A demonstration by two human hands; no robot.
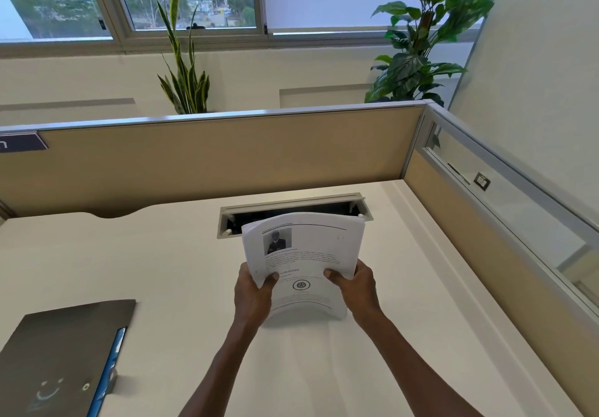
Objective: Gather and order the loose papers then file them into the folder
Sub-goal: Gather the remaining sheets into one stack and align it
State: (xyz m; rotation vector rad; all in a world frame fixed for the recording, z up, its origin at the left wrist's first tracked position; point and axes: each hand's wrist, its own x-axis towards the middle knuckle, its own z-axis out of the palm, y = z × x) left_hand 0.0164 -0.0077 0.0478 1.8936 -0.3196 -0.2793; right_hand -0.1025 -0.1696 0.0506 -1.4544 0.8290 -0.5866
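Over the middle of the desk (168, 270), toward its far edge, both hands grip one stack of papers (304, 254) held upright, its bottom edge resting on or just above the desktop; which of the two is hard to tell. Left hand (254, 293) is closed on the stack's lower left side, thumb pressed on the front sheet; right hand (358, 283) is closed on the lower right side the same way. Between them the sheets bow. No loose sheets show elsewhere on the desk, so gathering looks finished and squaring the edges seems to be the step in hand. At the near left corner lies the folder (61, 358), dark, shut and well apart from the stack. Filing is all still to do: opening it and putting the papers in
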